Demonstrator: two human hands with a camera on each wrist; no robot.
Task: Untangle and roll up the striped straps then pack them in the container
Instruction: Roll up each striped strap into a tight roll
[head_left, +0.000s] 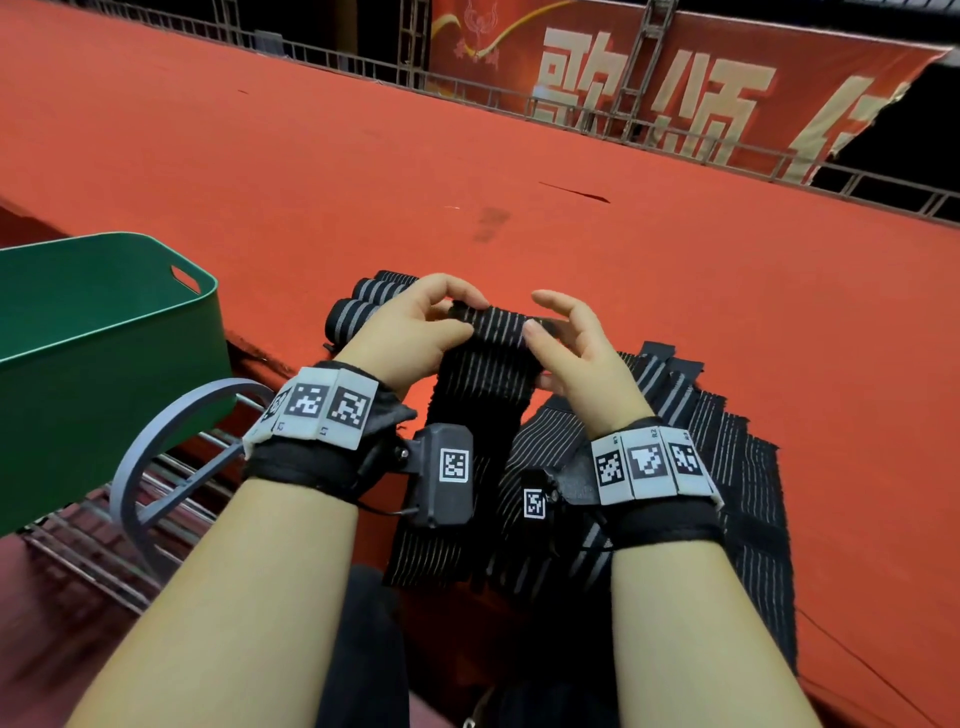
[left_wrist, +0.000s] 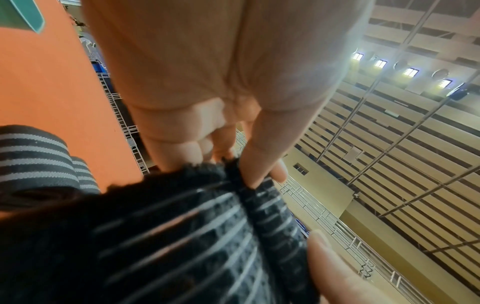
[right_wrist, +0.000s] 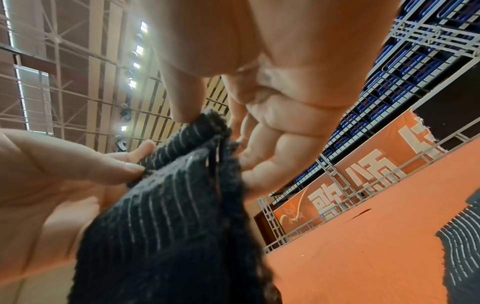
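Note:
A black strap with thin grey stripes is held up over the red surface, its length hanging toward me. My left hand pinches its top left end between thumb and fingers. My right hand holds the top right end, thumb on the strap and fingers curled behind it. The top edge looks folded over in the left wrist view, where the strap fills the bottom. Rolled straps lie just left of my left hand. The green container stands at the left.
Several loose striped straps lie spread flat under and right of my right wrist. A grey ring on a metal frame sits beside the container below the red surface's edge. A railing and a red banner stand far behind.

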